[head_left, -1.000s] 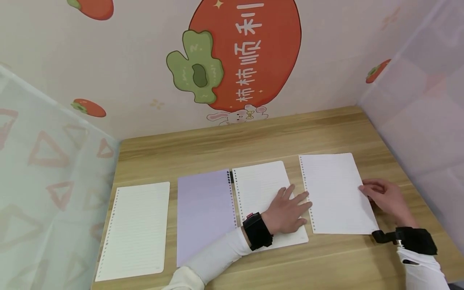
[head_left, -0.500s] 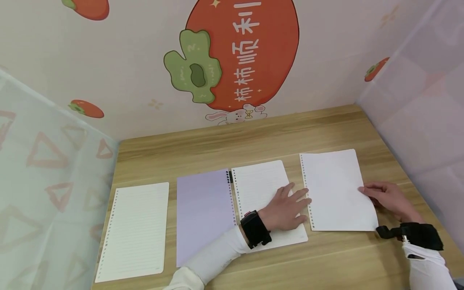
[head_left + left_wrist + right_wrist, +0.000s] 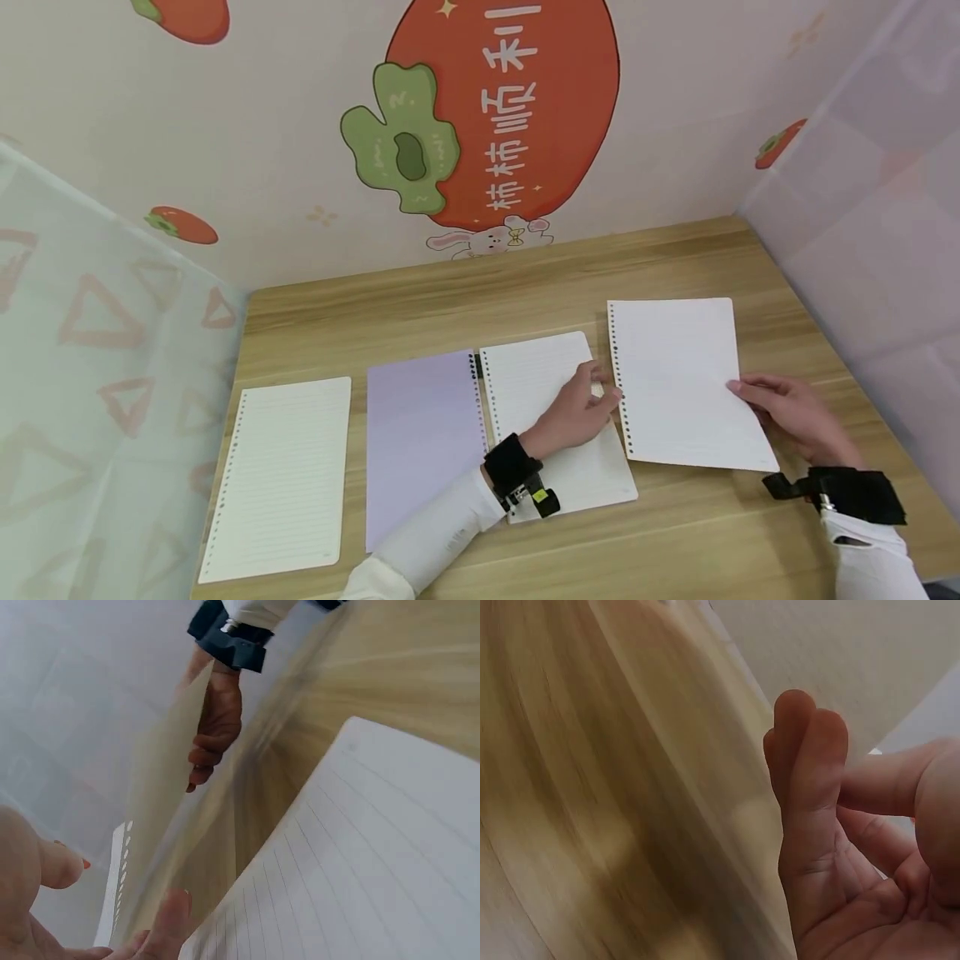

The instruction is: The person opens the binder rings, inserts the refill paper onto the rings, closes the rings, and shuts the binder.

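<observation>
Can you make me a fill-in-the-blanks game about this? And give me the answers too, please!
In the head view:
1. The right hand holds a white rectangular paper sheet by its ____ edge.
2. A flat purple rectangular cover lies just to the ____ of the white lined paper page beneath the left hand.
3. The big round orange-red persimmon printed on the pale wall has leaves coloured ____.

Missing words: right; left; green.

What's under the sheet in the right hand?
Wooden tabletop and part of the right hand show below the raised sheet in the left wrist view; it covers the rest.
</observation>
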Available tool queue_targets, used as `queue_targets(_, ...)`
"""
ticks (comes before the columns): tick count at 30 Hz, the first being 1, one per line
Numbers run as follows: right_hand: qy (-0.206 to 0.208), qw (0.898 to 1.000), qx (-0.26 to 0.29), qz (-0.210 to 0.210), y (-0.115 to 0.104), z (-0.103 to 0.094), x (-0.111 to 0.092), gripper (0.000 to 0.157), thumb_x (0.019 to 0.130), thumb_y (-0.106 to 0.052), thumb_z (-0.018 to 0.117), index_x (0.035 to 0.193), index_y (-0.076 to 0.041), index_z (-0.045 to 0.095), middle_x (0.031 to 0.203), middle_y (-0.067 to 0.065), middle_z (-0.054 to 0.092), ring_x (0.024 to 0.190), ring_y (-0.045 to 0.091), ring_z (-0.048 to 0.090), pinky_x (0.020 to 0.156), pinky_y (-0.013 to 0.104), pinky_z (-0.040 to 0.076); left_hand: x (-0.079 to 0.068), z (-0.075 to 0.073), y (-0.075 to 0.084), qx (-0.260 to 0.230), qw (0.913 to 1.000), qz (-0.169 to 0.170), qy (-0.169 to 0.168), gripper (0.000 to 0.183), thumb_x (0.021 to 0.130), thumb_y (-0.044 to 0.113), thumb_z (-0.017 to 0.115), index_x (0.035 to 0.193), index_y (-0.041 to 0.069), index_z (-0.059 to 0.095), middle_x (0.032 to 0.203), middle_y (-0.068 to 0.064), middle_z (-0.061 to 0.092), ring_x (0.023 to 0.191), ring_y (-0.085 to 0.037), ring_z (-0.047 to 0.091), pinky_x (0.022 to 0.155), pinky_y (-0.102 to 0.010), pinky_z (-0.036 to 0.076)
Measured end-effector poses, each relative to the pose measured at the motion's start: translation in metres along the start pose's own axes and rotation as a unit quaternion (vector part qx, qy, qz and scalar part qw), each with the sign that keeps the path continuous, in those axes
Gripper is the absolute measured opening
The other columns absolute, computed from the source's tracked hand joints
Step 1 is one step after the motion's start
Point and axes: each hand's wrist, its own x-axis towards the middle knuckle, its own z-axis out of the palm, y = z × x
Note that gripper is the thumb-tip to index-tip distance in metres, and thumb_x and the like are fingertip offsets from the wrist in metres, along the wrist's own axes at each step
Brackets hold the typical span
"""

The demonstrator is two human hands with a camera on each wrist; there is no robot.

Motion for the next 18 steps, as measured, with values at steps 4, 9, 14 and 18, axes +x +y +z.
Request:
queue_targets(4,-0.013,0.998,0.048,-0.034,-0.012,0.018,-0.001,0.017,0.101,-0.03,0.065,0.114,-0.019,0.071,0.092,-0.011,0.068,0.078,0.006,0.062,0.066,0.025,0.055,-0.001,-0.01,-0.002,-0.096,0.995,-0.021,0.018,0.06,0.108,0.031,0.05,0.159,0.008,0.029,0.146,-0.015,0.054,0.089,-0.015,0.072,0.078,-0.035,0.061)
queue_targets(9,-0.035,0.994,0.089,-0.058,-0.024,0.038,-0.001,0.015,0.101,-0.022,0.066,0.111,-0.013,0.073,0.091,-0.008,0.071,0.076,0.008,0.066,0.065,0.025,0.057,-0.006,-0.021,-0.008,-0.127,0.9897,-0.035,0.056,0.055,0.107,0.028,0.052,0.155,0.011,0.034,0.143,-0.015,0.059,0.077,-0.018,0.07,0.07,-0.039,0.061)
queue_targets(14,-0.055,0.993,0.086,-0.066,-0.036,0.055,-0.001,0.022,0.101,-0.024,0.066,0.113,-0.007,0.071,0.091,-0.005,0.073,0.075,0.01,0.068,0.064,0.028,0.058,-0.016,-0.032,-0.011,-0.12,0.9887,-0.037,0.082,0.052,0.108,0.026,0.05,0.155,0.009,0.035,0.144,-0.016,0.059,0.078,-0.018,0.071,0.066,-0.036,0.06)
queue_targets(18,-0.072,0.991,0.079,-0.076,-0.045,0.068,-0.003,0.034,0.101,-0.025,0.065,0.12,0.003,0.067,0.097,-0.004,0.075,0.081,0.011,0.071,0.068,0.029,0.06,-0.03,-0.042,-0.015,-0.105,0.9899,-0.031,0.09,0.047,0.109,0.026,0.047,0.153,0.011,0.039,0.141,-0.014,0.06,0.084,-0.019,0.072,0.068,-0.034,0.058)
